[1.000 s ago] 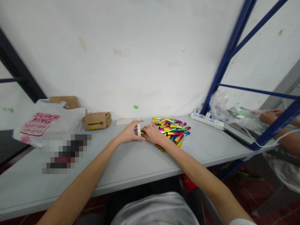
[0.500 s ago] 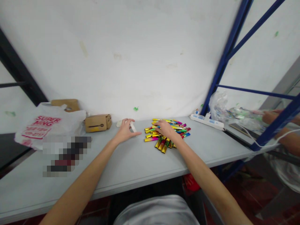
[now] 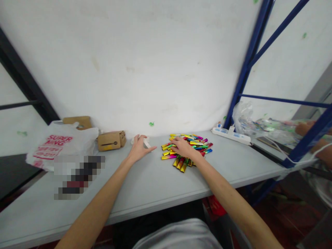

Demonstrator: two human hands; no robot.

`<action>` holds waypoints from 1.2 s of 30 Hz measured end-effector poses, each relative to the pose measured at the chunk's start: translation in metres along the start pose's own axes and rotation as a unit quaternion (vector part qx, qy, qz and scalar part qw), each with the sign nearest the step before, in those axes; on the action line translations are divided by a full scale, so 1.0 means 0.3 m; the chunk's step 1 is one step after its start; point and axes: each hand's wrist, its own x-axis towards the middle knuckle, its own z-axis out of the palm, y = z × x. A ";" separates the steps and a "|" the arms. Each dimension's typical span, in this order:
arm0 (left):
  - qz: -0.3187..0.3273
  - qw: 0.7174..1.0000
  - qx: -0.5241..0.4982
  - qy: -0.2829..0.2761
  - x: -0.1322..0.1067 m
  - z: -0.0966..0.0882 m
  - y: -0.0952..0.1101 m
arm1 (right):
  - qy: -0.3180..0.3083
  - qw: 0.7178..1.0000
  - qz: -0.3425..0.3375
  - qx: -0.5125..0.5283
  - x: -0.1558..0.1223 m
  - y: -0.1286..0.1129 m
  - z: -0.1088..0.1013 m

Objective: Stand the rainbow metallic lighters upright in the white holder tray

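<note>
My right hand point(image 3: 184, 148) rests over a heap of shiny foil-wrapped sticks point(image 3: 183, 165) in gold, red, green, blue and purple. Its fingers reach across the top of the heap, slightly apart, and no stick is seen gripped in them. To the left, my left hand point(image 3: 138, 150) stands at the table with thumb and fingers spread in a wide curve. A white object point(image 3: 146, 143) shows between that thumb and the fingers. Part of it is hidden by the hand, and I cannot tell its kind or whether the hand touches it.
On the left are a small cardboard box point(image 3: 110, 141), a white plastic bag point(image 3: 62, 147) with red print and a blurred-out item. A white power strip point(image 3: 231, 135) lies at the right near the blue metal frame point(image 3: 243, 65). Beyond it are clear plastic bags point(image 3: 243, 116) and another person's arm point(image 3: 320, 147).
The view has shifted slightly, so everything sits a little lower and further right. Both hands keep nearly the same places by the heap and the white object.
</note>
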 end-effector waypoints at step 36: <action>-0.150 0.918 0.283 -0.233 0.009 -0.112 -0.047 | -0.001 0.999 0.004 0.052 0.009 -0.009 -0.005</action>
